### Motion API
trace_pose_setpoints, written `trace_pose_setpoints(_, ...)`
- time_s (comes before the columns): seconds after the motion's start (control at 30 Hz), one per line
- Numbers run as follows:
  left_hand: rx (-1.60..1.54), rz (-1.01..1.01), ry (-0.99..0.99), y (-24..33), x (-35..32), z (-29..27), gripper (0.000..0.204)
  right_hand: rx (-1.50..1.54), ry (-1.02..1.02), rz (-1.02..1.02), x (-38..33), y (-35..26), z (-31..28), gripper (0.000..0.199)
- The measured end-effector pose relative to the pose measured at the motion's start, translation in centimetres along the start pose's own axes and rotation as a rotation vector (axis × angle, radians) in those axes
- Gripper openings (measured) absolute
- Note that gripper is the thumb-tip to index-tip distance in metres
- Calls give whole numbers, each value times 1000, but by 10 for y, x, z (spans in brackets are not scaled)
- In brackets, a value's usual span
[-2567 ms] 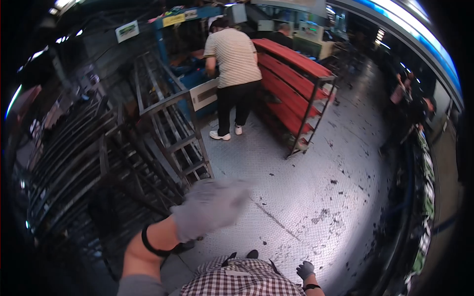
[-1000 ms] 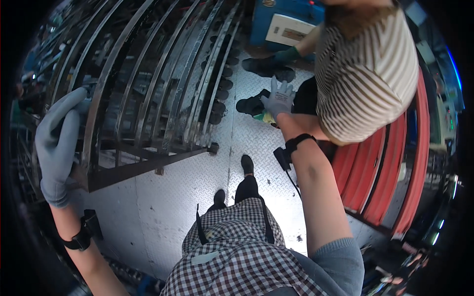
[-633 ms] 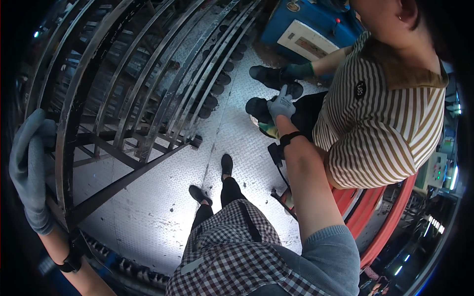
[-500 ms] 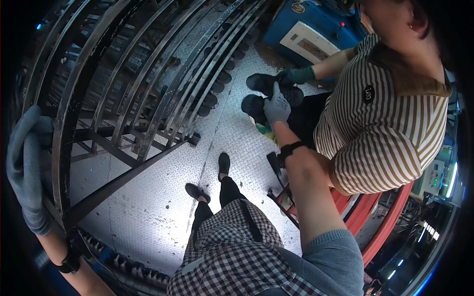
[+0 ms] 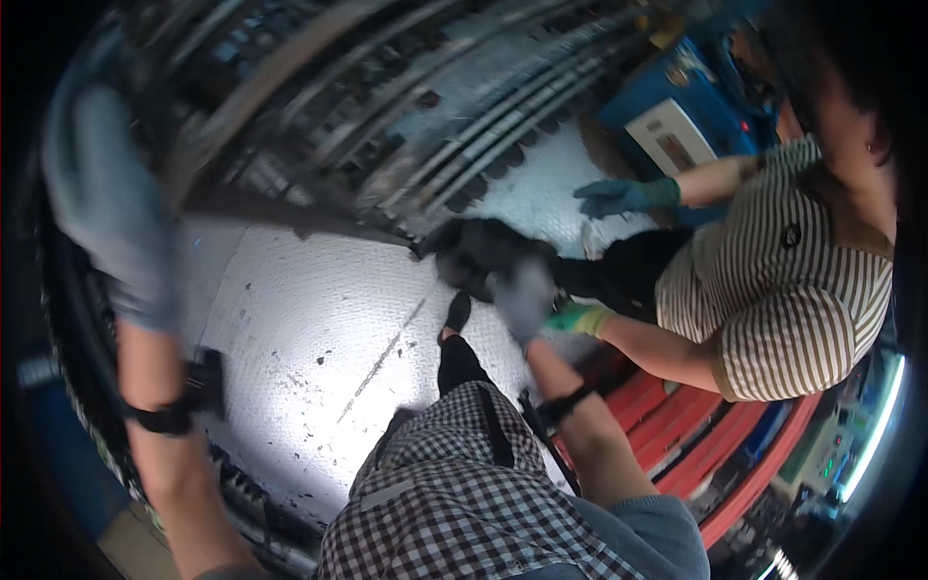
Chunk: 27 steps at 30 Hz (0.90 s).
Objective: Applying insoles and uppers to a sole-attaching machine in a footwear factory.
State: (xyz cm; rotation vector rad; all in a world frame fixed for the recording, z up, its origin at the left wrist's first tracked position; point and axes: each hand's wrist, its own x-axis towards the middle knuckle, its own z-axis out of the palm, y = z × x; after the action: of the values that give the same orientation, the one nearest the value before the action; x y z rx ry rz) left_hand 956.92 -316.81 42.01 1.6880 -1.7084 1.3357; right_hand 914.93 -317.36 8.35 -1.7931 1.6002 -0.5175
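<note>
My right hand (image 5: 525, 300), in a grey glove and smeared by motion, closes on a bundle of dark, rounded, shoe-shaped pieces (image 5: 474, 249) in front of me. Their exact kind is blurred. Far left, my left hand (image 5: 116, 213) wears the same kind of glove and is raised beside the dark metal rack (image 5: 300, 217). Blur hides its fingers, so whether it touches the rack does not show. A co-worker's dark green glove (image 5: 628, 196) is apart from the pieces with its fingers stretched out. The co-worker's yellow-green glove (image 5: 578, 317) is close beside my right hand.
The rack's long bars fill the upper left, with several dark rounded pieces along its far side. A co-worker in a striped shirt (image 5: 773, 300) stands at right, near red rails (image 5: 667, 425). Behind is a blue machine (image 5: 628, 106). Underfoot lies textured metal floor (image 5: 290, 319).
My right hand has drawn the dark pieces toward me and left, away from the co-worker's green glove. My left hand has shifted right and upward. The view has turned.
</note>
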Motion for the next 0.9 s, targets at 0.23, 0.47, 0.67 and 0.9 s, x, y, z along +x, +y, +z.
trace_pose_setpoints(0.23,-337,-1447,-720,119,-336,-282,116,1031,-979,441,-197,-196,132,39)
trace_pose_setpoints(0.47,-106,-2029,-265,87,-463,-534,127,949,-1807,555,-480,-335,258,45)
trace_pose_setpoints(0.67,637,-2343,64,107,-520,-737,116,172,-2097,739,-753,-356,273,46)
trace_pose_setpoints(0.9,562,-1848,1670,194,-583,-869,49,-523,-2335,1,-927,-375,269,45)
